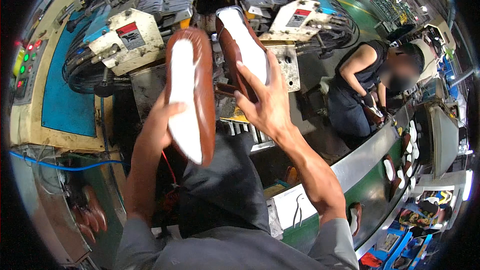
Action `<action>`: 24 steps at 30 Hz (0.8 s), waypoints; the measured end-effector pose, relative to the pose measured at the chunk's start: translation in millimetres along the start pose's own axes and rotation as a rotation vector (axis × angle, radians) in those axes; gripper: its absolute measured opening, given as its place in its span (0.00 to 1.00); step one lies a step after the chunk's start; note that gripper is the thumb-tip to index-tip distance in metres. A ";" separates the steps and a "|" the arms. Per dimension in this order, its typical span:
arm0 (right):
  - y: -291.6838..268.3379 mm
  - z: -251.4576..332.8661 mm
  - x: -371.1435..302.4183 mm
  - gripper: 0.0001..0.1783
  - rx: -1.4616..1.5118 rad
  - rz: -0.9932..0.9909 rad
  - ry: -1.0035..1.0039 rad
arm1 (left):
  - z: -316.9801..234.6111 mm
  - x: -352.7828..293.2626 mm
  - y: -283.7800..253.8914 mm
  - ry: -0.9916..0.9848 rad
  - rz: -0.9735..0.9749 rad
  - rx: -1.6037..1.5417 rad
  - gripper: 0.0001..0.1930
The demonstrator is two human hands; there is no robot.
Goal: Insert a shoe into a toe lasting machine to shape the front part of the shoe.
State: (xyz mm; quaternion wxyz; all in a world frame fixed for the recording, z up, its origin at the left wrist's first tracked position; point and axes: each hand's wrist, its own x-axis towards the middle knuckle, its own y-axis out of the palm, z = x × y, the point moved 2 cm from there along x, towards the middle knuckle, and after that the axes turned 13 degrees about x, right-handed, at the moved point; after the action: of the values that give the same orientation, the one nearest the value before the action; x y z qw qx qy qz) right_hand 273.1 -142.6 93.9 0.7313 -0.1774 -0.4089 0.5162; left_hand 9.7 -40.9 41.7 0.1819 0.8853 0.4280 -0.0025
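My left hand (162, 122) is closed round a brown leather shoe upper (206, 90), lifted in front of the machine with its white bottom (185, 77) facing me and its thumb pressed on that white surface. A second brown shoe upper (229, 50) lies bottom up at the middle of the machine, its white sole side (245, 40) showing. My right hand (270, 102) grips the nearer end of this second shoe, fingers on the white side and along its edges. The far end of that shoe sits among the machine's parts.
Metal clamp plates (131, 37) and hoses flank both shoes. A button panel (25, 70) stands at the far left. At right, a conveyor (370, 195) carries several brown-and-white shoes, and a co-worker (357, 90) bends over it. Brown shoes (92, 212) lie at lower left.
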 end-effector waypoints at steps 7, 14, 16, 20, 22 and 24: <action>64.8 -22.5 32.3 0.41 0.032 -0.085 -0.021 | 69.5 -158.2 -38.5 -0.090 0.106 -0.471 0.61; 76.7 -24.0 12.2 0.43 0.035 -0.075 0.023 | 119.9 -226.4 -48.8 -0.152 0.023 -0.466 0.50; 75.1 -23.9 14.4 0.43 -0.007 -0.065 0.009 | 124.7 -230.9 -46.4 -0.137 0.042 -0.476 0.47; 90.4 -0.6 14.3 0.45 0.012 -0.031 0.065 | 125.7 -244.5 -32.5 -0.221 0.094 -0.645 0.44; 109.9 11.9 6.9 0.47 -0.109 -0.053 -0.055 | 120.4 -237.3 -22.3 -0.269 -0.092 -0.498 0.41; 119.4 16.5 1.4 0.51 -0.109 -0.095 -0.103 | 121.0 -222.7 -17.2 -0.302 -0.048 -0.508 0.37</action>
State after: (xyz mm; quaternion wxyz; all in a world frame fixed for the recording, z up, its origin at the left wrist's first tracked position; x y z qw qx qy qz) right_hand 187.5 -95.8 23.0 0.7223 -0.1704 -0.4815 0.4663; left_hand -126.1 -239.0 -41.1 0.4590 0.7908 0.4038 -0.0314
